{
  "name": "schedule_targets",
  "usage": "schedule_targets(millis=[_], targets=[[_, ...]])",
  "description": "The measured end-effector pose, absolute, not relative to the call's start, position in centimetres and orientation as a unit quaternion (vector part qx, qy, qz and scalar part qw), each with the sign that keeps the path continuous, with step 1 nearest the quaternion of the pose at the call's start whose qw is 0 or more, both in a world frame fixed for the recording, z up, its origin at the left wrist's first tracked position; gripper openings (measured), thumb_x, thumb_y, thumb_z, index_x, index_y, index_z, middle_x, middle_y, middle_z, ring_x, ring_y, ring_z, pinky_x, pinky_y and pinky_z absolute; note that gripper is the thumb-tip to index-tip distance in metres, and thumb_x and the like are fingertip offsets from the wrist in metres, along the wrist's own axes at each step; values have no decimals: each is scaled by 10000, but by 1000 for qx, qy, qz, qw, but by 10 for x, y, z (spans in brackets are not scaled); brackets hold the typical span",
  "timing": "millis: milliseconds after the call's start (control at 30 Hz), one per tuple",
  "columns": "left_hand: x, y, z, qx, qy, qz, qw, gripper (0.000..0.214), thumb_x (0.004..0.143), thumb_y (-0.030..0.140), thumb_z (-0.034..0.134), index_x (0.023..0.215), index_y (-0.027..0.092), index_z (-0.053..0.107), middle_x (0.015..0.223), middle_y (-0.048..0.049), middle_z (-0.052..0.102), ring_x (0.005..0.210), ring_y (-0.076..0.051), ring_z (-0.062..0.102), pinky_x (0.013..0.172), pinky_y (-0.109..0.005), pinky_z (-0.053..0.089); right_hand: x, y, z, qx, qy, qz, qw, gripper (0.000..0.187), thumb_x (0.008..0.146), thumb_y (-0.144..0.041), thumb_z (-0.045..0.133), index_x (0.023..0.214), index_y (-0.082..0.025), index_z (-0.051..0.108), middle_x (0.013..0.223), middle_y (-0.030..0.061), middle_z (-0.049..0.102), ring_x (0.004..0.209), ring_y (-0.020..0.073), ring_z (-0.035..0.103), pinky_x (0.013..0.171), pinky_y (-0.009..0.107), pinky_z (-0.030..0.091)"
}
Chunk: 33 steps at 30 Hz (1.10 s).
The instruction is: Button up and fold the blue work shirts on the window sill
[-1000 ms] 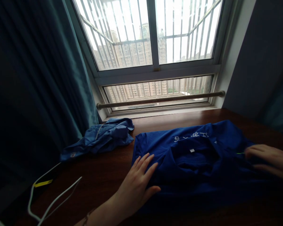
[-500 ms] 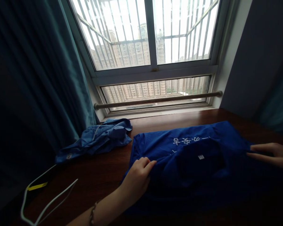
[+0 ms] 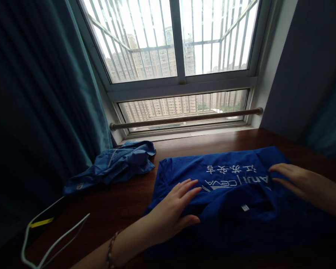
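Blue shirt (image 3: 218,213) lies spread on the brown desk (image 3: 114,205); using it as the reference for everything else. White lettering (image 3: 229,170) runs across its far part, lower line partly covered by a raised fold. Small white label (image 3: 245,207) shows inside the neck opening, on the shirt's near side.

Left hand (image 3: 173,213): at the shirt's left part, palm down, fingers stretched out, thumb spread wide of them, nothing gripped. Beaded bracelet (image 3: 111,250) on that wrist.

Right hand (image 3: 305,183): at the shirt's right part, beside the end of the lettering. Narrow gap between its fingers; can't tell if any fabric is pinched.

Crumpled lighter-blue garment (image 3: 123,160): left of the shirt, not touching it. White cable (image 3: 24,241) with yellow tag (image 3: 41,222): well left of the shirt. Beyond the shirt: rail (image 3: 184,119), then barred window (image 3: 181,41). Teal curtain (image 3: 58,82) hangs far left of the shirt.
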State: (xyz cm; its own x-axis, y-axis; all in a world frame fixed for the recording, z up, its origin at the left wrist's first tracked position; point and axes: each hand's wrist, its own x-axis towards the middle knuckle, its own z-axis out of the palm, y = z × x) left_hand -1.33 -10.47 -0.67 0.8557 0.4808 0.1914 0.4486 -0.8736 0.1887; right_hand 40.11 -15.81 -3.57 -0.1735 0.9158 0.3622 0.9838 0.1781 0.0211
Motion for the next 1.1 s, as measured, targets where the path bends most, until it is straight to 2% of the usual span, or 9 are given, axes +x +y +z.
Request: schedule_targets(millis=[133,233,367,533,667,800,900,1000,1100], targets=[[-5,-104,-37,982,177,56,22,563,845,456,407,1353,288,231,1411,-61,260,1287,-297,221,991,-520,269,361,-148,-49,-550,-828,-31,106,577,818,-492,438,1343,-304,286,1376,20,333,1269,246,269,1020,460,271],[-7,-100,-61,982,187,33,13,581,838,473,408,1356,290,217,1422,-62,227,1283,-312,225,977,-548,267,357,-142,-86,-567,-818,16,94,543,839,-501,385,1344,-364,243,1379,-4,320,1274,263,249,1003,548,217],[-11,-99,-66,982,185,38,12,570,841,502,375,1353,303,220,1426,-53,217,1281,-309,232,973,-539,276,370,-139,-113,-581,-807,52,92,540,849,-501,362,1350,-363,217,1391,-7,288,1283,249,226,1002,544,219],[-14,-86,-61,987,153,45,-12,563,835,509,384,1341,292,264,1407,-56,270,1283,-289,239,1000,-512,253,372,-146,-110,-579,-808,53,97,567,825,-521,396,1345,-364,232,1383,-2,295,1261,274,269,982,540,274],[-16,-61,-72,964,211,98,-128,517,831,400,472,1315,322,306,1398,-36,294,1304,-287,175,1014,-566,158,368,-161,-107,-604,-792,51,76,616,782,-566,436,1331,-316,312,1364,26,325,1223,310,328,939,509,370],[-21,-46,-82,901,336,168,-219,502,848,218,461,1325,257,309,1399,-86,283,1306,-291,159,1012,-577,158,363,-177,-77,-618,-778,118,10,596,739,-596,474,1232,-261,492,1224,83,508,1072,317,504,880,469,451],[-28,-48,-84,904,314,195,-213,481,852,182,430,1320,177,321,1391,-134,284,1304,-300,162,1012,-562,194,351,-178,-33,-569,-805,167,-5,612,688,-562,563,1234,-298,483,1157,71,566,1009,311,552,829,445,491],[-35,-54,-84,936,207,206,-196,480,846,204,440,1308,157,317,1382,-147,294,1299,-303,179,1008,-577,193,322,-168,5,-441,-885,133,68,820,615,-527,649,1331,-302,319,1349,54,361,1208,338,342,986,488,330],[-37,-61,-82,952,87,210,-206,447,836,205,463,1270,190,355,1333,-104,391,1282,-264,247,1026,-564,177,283,-151,17,-273,-947,145,87,740,705,-465,582,1352,-276,278,1376,54,317,1266,312,241,1053,505,141]])
